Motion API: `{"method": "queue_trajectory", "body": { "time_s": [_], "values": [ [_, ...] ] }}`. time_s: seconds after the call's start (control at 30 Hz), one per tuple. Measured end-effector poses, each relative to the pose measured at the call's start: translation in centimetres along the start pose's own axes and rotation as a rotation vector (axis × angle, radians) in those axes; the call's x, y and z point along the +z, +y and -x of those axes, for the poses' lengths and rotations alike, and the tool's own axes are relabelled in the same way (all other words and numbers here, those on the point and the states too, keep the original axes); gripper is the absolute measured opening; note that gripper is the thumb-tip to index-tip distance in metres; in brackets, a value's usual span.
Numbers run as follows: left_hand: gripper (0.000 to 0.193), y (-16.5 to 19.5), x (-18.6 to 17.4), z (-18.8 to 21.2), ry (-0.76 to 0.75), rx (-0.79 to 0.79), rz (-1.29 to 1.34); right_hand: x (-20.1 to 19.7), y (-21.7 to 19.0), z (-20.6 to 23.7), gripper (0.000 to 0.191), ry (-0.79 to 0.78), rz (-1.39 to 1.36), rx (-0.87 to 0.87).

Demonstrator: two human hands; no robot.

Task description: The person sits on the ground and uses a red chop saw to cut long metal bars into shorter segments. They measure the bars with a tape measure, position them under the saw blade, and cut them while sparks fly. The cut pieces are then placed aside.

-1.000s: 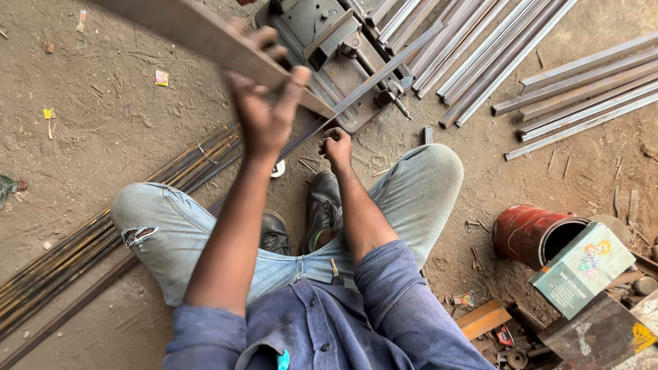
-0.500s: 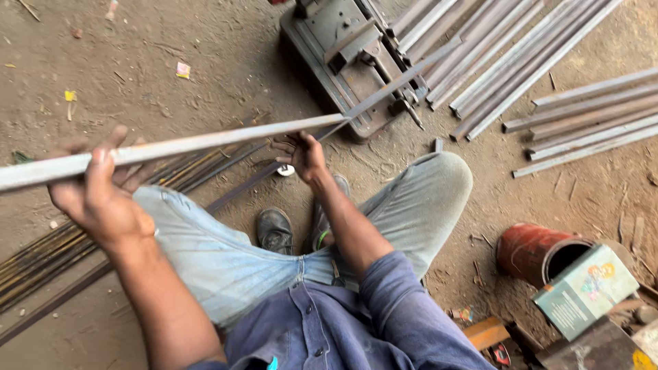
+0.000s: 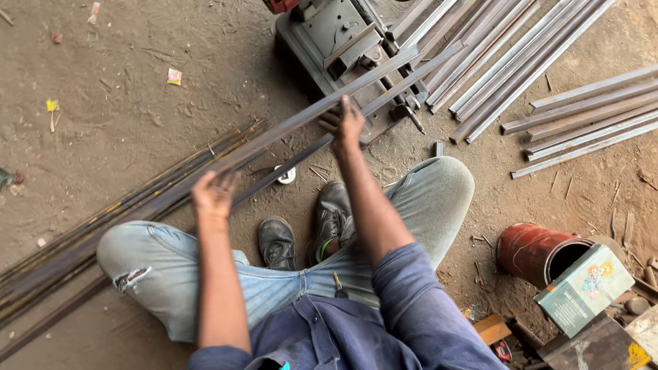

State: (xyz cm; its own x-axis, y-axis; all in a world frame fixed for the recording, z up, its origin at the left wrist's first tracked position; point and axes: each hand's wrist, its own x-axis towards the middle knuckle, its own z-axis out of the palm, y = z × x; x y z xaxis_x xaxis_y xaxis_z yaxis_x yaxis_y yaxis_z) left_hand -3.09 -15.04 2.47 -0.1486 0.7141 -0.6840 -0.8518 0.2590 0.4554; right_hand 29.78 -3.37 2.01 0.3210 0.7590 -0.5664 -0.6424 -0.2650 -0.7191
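Green-and-white rectangular carton (image 3: 583,289) with colourful print, lower right, leaning against a red can (image 3: 531,251).

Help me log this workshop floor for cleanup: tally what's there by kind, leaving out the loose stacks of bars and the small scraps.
Long bar, held in the left hand and right hand: 1
Black shoes: 2
Red drum, on its side: 1
Green box: 1
Cutting machine: 1
Total: 6

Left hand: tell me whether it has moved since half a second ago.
Yes. The left hand has come in from beyond the left knee to above it, nearer the cutting machine, resting on the long metal bar.
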Motion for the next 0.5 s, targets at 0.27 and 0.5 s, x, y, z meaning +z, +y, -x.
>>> {"method": "queue_trajectory", "body": {
  "time_s": [0.27, 0.5],
  "values": [
    [0.032, -9.3, 6.8, -2.5, 0.138, -0.148, 0.318, -3.9, -1.0, -2.0, 0.034, 0.157, -0.09, -0.042],
    [0.041, -12.2, 10.8, -3.8, 0.256, -0.346, 0.247, -3.6, 4.7, 2.7, 0.037, 0.306, 0.214, 0.21]
  ]
}}
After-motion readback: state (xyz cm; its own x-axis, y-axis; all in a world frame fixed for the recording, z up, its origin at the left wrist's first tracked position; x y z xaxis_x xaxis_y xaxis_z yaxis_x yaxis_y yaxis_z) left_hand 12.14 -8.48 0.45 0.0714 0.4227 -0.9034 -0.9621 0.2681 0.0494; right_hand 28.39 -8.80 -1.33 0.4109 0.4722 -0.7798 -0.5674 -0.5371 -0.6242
